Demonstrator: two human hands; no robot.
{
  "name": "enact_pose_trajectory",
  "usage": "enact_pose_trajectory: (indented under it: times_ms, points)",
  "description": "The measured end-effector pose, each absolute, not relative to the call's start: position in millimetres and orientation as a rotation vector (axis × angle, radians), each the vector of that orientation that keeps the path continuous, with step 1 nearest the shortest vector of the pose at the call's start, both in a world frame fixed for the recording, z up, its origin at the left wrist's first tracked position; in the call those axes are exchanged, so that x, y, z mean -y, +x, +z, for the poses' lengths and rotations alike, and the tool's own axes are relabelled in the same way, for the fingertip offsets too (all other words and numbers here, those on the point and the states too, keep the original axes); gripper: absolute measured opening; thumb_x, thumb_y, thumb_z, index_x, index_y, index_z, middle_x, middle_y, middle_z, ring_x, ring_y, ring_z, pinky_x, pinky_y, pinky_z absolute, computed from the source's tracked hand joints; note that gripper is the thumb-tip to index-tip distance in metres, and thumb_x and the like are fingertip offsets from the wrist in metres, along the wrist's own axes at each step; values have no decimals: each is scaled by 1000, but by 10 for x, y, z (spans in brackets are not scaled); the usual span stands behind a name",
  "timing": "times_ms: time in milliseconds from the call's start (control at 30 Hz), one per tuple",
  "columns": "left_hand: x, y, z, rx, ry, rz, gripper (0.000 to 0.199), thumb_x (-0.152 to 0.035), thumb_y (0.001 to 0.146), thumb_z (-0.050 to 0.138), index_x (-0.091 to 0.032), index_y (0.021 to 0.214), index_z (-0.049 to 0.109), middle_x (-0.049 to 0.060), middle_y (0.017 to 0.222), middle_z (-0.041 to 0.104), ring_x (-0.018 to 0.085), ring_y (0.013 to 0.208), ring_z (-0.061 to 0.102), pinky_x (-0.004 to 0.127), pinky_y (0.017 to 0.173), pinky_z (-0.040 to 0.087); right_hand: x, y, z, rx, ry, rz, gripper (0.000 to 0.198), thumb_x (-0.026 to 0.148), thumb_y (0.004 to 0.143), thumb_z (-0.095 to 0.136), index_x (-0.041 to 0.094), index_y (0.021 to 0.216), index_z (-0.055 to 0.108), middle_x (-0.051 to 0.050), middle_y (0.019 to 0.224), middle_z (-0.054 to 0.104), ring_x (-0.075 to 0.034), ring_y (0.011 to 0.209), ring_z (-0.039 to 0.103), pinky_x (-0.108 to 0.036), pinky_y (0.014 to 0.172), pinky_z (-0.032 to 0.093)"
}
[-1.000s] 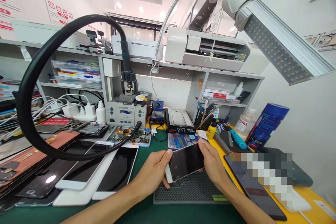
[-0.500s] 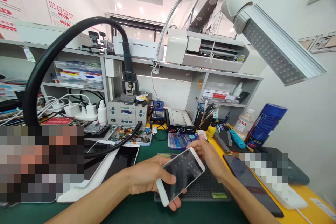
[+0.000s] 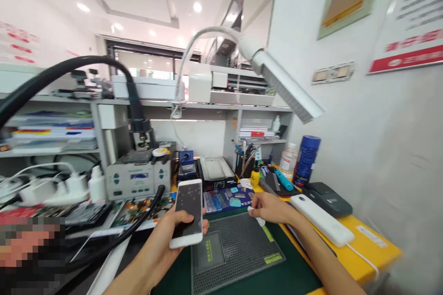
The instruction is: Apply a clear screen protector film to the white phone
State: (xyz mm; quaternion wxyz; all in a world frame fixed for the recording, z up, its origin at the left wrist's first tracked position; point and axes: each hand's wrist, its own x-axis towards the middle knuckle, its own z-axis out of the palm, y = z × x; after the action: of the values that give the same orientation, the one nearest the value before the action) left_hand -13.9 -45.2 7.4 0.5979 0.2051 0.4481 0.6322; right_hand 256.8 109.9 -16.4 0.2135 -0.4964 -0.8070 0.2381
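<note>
My left hand (image 3: 173, 230) is wrapped round a white smartphone (image 3: 188, 214), its thumb lying on the dark screen. Pale spots dot the upper part of that screen. The phone is held above the left edge of a dark perforated work mat (image 3: 238, 249). Farther right, my right hand (image 3: 270, 207) pinches a small white tissue (image 3: 258, 218), which hangs down over the mat's far right corner. Another crumpled white piece (image 3: 246, 183) lies beyond that hand, beside a yellow bottle (image 3: 255, 178).
A grey soldering or hot-air station (image 3: 138, 177) stands at the back left, with a black hose (image 3: 138, 221) curving across the left side. A white power strip (image 3: 321, 219) lies to the right. Tools fill a black holder (image 3: 245, 163). A lamp (image 3: 287, 83) hangs above.
The view has turned to the right. My right hand has moved away from the phone's top edge and now shows a white tissue in its fingers. The phone is held more upright.
</note>
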Motion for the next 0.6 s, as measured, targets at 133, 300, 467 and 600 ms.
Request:
enact_pose_trajectory:
  times_ms: [133,300,467,600]
  points:
    - [446,-30,32,-1137,443,1437,33,0,73,60,-7,104,65,17,90,77,28,69,76,38,65,64,-1056,2617,-113,2269,-1306,672,9,16,69,75,19,70,67,1,64,64,-14,60,55,-25,54,32]
    - [371,38,-136,-1170,490,1365,11,-8,81,63,-5,91,68,18,75,76,27,58,74,36,58,63,-951,2405,-50,2168,-1129,674,15,29,88,64,16,85,70,-2,74,65,-15,68,57,-24,58,38]
    - [273,19,-318,-1271,538,1353,16,-21,90,64,-6,94,67,16,70,75,25,53,72,32,50,59,-694,1929,-128,2107,-917,812,22,35,92,63,15,92,72,0,74,65,-12,66,57,-20,56,41]
    - [199,-146,-402,-1346,575,1506,18,-19,83,72,-12,98,66,10,74,76,28,61,74,36,57,61,-492,1551,-127,2131,-760,846,21,35,89,65,17,93,75,1,73,65,-12,64,56,-19,54,40]
